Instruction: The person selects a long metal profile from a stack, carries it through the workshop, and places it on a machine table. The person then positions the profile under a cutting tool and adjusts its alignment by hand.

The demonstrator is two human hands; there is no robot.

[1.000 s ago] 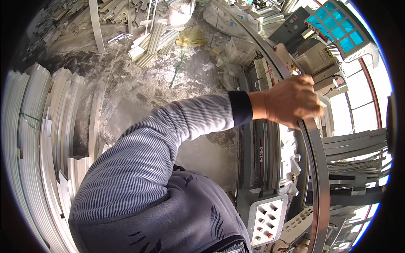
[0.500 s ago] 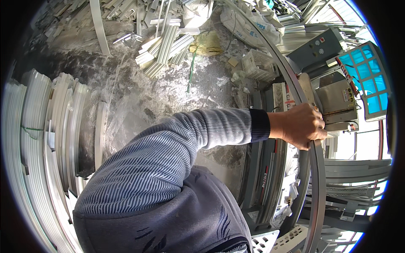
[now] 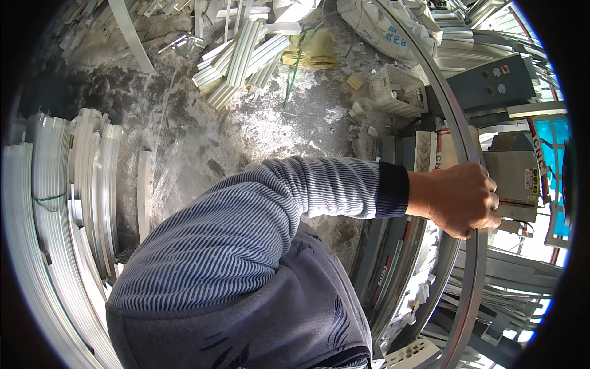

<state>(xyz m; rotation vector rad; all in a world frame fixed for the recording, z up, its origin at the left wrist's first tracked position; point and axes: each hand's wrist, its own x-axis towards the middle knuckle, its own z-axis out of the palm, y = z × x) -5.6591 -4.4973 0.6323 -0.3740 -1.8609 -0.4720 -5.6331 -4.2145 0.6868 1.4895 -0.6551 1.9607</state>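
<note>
- From my remote seat I see one hand point(image 3: 462, 198) at the end of a striped sleeve point(image 3: 258, 221), reaching out to the person's right side; which hand it is I read as the left, since the arm comes across from the left of the view.
- Its grip is clamped around a long curved metal strip point(image 3: 474, 270), fingers wrapped over the far edge, thumb side toward the body.
- The other hand does not show anywhere.
- The strip runs in a wide arc from the upper middle of the view, past the hand, down to the lower right, beside a grey machine point(image 3: 491, 86) with round buttons on its panel.
- I judge the strip to be a thin aluminium profile: stiff along its section, yet springy over such a length, so it will likely whip or sag if held at one spot only.
- Its face looks smooth and dull grey, probably slick; edges may be sharp.
- A firm wrap near the machine, as now, seems the sensible hold.
- On the left lie stacked white curved profiles point(image 3: 55, 203), ribbed and glossy.
- The concrete floor point(image 3: 184, 141) is dusted with pale shavings, with straight white offcuts point(image 3: 243, 58) and a white plastic crate point(image 3: 396, 89) farther off.
</note>
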